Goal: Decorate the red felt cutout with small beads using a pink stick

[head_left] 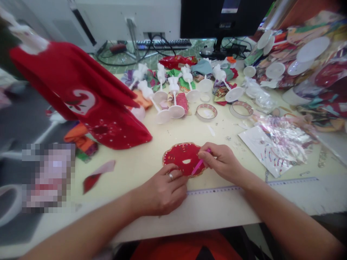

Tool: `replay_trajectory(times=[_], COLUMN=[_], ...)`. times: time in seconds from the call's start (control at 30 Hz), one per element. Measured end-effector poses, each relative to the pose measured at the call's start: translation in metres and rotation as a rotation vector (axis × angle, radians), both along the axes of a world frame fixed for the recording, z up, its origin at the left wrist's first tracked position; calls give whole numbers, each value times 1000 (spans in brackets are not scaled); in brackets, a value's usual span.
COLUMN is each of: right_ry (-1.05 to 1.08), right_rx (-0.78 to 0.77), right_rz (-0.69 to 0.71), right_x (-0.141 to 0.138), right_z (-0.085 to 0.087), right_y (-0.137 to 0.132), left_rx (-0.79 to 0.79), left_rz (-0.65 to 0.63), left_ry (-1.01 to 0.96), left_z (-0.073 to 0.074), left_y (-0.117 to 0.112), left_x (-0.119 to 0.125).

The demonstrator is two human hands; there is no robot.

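A round red cloth piece [179, 153] with gold-beaded trim and a small pale slit near its middle lies flat on the table. My left hand [166, 187], a ring on one finger, is closed over its near left edge with the fingers bent and pressed together. From the right, my right hand [221, 159] pinches a pink pen-like tool [200, 164]. The tool slants down and left over the cloth's near right part. Whether its tip touches the cloth, I cannot tell. My left fingertips are partly hidden.
A ruler strip [217, 190] runs along the near side. At right lies a shiny bag [282, 144] with small decorations. Behind are tape rolls [206, 112] and several white mini dress stands [174, 86]. A red dress [103, 108] on a form stands left; monitor [225, 21] at back.
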State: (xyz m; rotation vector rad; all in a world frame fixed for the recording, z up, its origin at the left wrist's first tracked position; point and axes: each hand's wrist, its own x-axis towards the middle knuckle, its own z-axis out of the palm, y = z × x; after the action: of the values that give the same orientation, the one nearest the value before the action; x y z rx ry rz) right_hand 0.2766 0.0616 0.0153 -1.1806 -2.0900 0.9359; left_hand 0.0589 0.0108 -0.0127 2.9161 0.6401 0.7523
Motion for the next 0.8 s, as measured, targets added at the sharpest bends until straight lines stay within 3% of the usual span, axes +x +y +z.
replay_trajectory(times=[0.8], right_ry=[40], right_rx=[-69], right_rz=[-53], right_x=[-1], right_z=[-5], right_y=[2], left_rx=[-21], left_rz=[7], left_ry=[-9], left_z=[2], left_y=[0], left_x=[-1])
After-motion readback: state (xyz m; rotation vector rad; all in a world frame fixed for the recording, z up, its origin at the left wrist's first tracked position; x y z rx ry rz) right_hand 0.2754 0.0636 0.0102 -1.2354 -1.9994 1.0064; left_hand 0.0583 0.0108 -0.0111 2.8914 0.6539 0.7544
